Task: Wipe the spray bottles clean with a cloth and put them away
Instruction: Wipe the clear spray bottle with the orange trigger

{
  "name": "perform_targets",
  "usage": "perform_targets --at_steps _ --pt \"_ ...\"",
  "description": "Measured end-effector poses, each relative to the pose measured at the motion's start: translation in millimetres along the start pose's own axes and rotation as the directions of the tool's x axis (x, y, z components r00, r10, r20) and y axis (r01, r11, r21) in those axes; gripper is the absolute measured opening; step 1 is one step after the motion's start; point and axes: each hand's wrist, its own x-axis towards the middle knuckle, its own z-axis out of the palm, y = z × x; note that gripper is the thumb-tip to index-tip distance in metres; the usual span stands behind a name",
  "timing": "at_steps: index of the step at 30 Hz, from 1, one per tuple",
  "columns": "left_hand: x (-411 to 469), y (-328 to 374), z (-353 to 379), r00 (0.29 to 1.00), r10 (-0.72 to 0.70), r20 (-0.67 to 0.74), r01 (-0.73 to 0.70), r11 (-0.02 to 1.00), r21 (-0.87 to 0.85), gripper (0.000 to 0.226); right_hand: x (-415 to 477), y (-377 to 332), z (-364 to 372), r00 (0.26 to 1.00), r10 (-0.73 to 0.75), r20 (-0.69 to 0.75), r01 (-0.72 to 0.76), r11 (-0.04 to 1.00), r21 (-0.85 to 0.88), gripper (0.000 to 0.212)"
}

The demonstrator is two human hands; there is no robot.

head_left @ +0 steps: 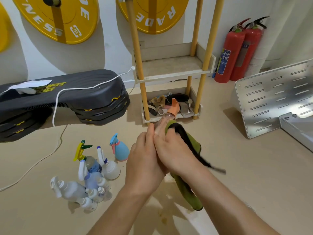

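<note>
A clear spray bottle (165,119) with an orange trigger head is held up in the middle of the view, head pointing away. My left hand (144,158) grips its lower body from the left. My right hand (174,150) presses a green cloth (189,189) with a dark edge against the bottle's right side; the cloth hangs down past my wrist. On the floor to the left stands a cluster of several spray bottles: a blue one with a pink collar (121,149), a clear one with a yellow-green trigger (90,162), a white one (110,167) and small white ones (71,189).
A yellow-posted shelf rack (171,68) stands behind, its bottom tray holding gloves and odds. Stacked grey step platforms (67,99) with a white cord lie at left. Two red fire extinguishers (237,51) stand at back right, a slotted metal panel (274,97) leans at right.
</note>
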Motion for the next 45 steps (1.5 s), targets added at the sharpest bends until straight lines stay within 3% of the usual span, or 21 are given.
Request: perform_targets --at_steps 4,7,8,10,12,14,17,19,21,24,25,28,29,30,32,35,37,39,40,43,45 --pt "-9 13 9 0.997 0.078 -0.027 -0.077 0.997 0.029 0.09 4 16 -13 0.99 0.133 0.05 -0.142 0.92 0.365 0.093" --pt "-9 24 -9 0.995 0.103 0.002 -0.1 0.968 -0.231 0.073 10 30 -31 0.974 0.135 0.184 -0.211 0.836 0.507 0.109" --pt "-5 23 -20 0.997 0.051 0.052 -0.024 0.905 -0.425 0.069 11 33 -38 0.965 0.103 0.24 -0.221 0.812 0.541 0.112" --pt "5 16 -40 0.981 -0.052 0.185 0.179 0.594 -0.784 0.07 11 38 -51 0.944 -0.044 0.326 -0.189 0.74 0.646 0.089" --pt "14 0 -42 0.964 -0.186 0.191 0.244 0.323 -0.914 0.051 9 39 -60 0.906 -0.217 0.363 -0.157 0.623 0.766 0.07" --pt "17 -21 -24 0.921 -0.33 0.207 0.297 0.248 -0.922 0.039 5 37 -66 0.853 -0.369 0.37 -0.157 0.495 0.855 0.064" --pt "7 -35 7 0.842 -0.265 0.47 0.533 0.268 -0.803 0.045 2 29 -73 0.812 -0.468 0.35 -0.156 0.404 0.901 0.053" --pt "0 -32 19 0.798 -0.172 0.577 0.586 0.444 -0.678 0.036 1 28 -80 0.818 -0.46 0.345 -0.138 0.425 0.895 0.056" --pt "-2 -29 26 0.82 -0.218 0.529 0.556 0.521 -0.648 0.025 1 29 -87 0.831 -0.434 0.348 -0.105 0.492 0.864 0.063" --pt "4 -32 17 0.813 -0.399 0.425 0.553 0.301 -0.777 0.026 4 35 -96 0.889 -0.303 0.345 -0.052 0.68 0.731 0.074" --pt "8 -33 9 0.824 -0.437 0.362 0.516 0.313 -0.797 0.026 5 37 -99 0.907 -0.251 0.339 -0.042 0.746 0.664 0.078" --pt "21 -23 -21 0.939 -0.336 0.073 0.311 0.743 -0.593 0.039 7 39 -100 0.952 -0.104 0.288 -0.017 0.921 0.39 0.095" --pt "23 -11 -29 0.965 -0.261 0.015 0.235 0.842 -0.487 0.043 6 37 -97 0.963 -0.075 0.26 -0.008 0.953 0.303 0.098" --pt "23 4 -33 0.972 -0.233 0.011 0.211 0.856 -0.471 0.044 5 36 -92 0.969 -0.063 0.237 0.0 0.967 0.256 0.097" --pt "20 25 -38 0.978 -0.186 0.095 0.201 0.713 -0.671 0.037 4 33 -82 0.978 -0.077 0.196 0.027 0.968 0.249 0.088" --pt "20 23 -33 0.944 -0.13 0.305 0.327 0.223 -0.918 0.047 0 26 -70 0.984 -0.159 0.082 0.145 0.977 0.156 0.065" --pt "21 15 -28 0.953 -0.088 0.29 0.303 0.265 -0.916 0.046 -1 24 -66 0.982 -0.187 0.023 0.186 0.982 0.042 0.059" --pt "19 11 -18 0.975 -0.133 0.179 0.219 0.425 -0.878 0.038 -4 26 -61 0.983 -0.178 0.039 0.171 0.974 0.151 0.059" --pt "17 11 -14 0.973 -0.184 0.139 0.206 0.423 -0.882 0.03 -7 28 -57 0.981 -0.182 0.061 0.162 0.957 0.239 0.06" --pt "16 16 -8 0.941 -0.28 0.19 0.254 0.214 -0.943 0.048 -13 26 -46 0.971 -0.217 0.098 0.158 0.896 0.414 0.059" --pt "22 18 -12 0.885 -0.353 0.303 0.36 0.106 -0.927 0.046 -15 22 -36 0.959 -0.259 0.118 0.2 0.907 0.37 0.058"
